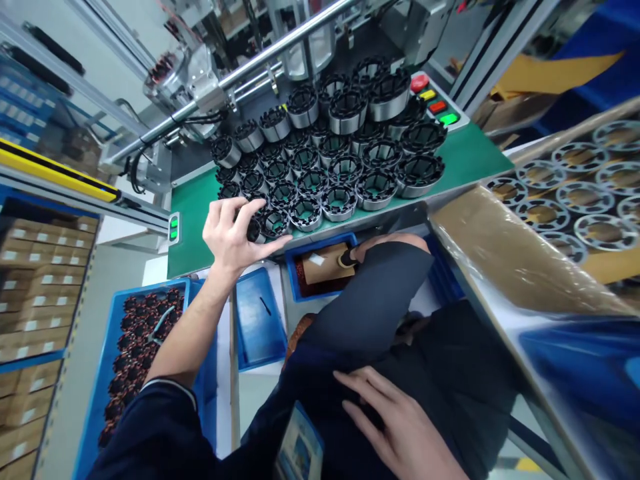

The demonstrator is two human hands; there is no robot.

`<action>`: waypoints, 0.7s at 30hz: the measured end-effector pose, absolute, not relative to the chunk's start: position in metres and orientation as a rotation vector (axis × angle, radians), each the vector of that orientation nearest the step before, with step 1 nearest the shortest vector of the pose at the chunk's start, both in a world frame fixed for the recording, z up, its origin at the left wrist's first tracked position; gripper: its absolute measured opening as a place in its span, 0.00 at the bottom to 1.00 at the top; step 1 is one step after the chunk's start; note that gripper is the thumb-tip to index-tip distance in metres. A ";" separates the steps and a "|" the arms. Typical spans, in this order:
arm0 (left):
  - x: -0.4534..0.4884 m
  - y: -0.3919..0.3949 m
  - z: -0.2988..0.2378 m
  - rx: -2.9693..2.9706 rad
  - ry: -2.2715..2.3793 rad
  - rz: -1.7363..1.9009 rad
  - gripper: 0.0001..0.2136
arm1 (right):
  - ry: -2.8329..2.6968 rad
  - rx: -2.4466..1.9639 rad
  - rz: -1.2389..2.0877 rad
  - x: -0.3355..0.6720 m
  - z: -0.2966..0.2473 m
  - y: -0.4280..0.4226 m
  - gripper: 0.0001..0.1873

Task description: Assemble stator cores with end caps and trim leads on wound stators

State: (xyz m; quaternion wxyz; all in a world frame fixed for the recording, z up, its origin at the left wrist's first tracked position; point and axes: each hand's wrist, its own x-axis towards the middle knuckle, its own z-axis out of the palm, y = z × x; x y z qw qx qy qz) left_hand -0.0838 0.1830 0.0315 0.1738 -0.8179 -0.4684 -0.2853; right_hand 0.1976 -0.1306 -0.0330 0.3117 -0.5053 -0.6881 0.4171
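Your left hand (234, 235) is stretched out from its dark sleeve to the near left corner of the green table (193, 207). The fingers curl over the top of one stator core (255, 231) and the thumb points out to the right beneath it, so the hand is half closed around that core. The core sits at the table's front edge, touching its neighbours at the corner of the pack.

At the far left of your view, cardboard boxes (30, 293) fill a rack. Next to them, below your forearm, a blue crate (107, 360) holds dark parts wound with copper wire. Just right of your forearm lies a shallow blue tray (260, 327), near the table's front edge.

Beyond your hand, the pack of cores (340, 160) covers the middle of the table in close rows, black-topped with bright metal sides, the far ones stacked higher. In front of the table, below the pack, a blue bin (295, 277) holds a piece of brown card. At the table's far right corner there is a row of buttons (434, 101), red, yellow, red and green.

Lower down, your right hand (400, 427) lies flat and open on the dark cloth of your lap, fingers spread, holding nothing. A badge (300, 450) hangs just left of it. At the right edge, flat metal rings (585, 197) lie in rows on brown card under clear film.
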 end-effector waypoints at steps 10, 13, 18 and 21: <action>-0.161 0.067 0.035 -2.020 -1.899 -0.931 0.38 | -2.049 -1.347 1.117 0.202 -0.022 -0.138 0.23; -0.219 0.018 0.033 -1.752 -2.278 -0.790 0.35 | -2.097 -1.386 1.129 0.213 -0.025 -0.145 0.22; -0.293 -0.047 0.029 -1.338 -2.693 -0.704 0.35 | -2.125 -1.553 1.222 0.247 -0.036 -0.160 0.24; -0.318 -0.065 0.022 -1.134 -2.910 -0.651 0.37 | -2.084 -1.673 1.275 0.268 -0.031 -0.163 0.26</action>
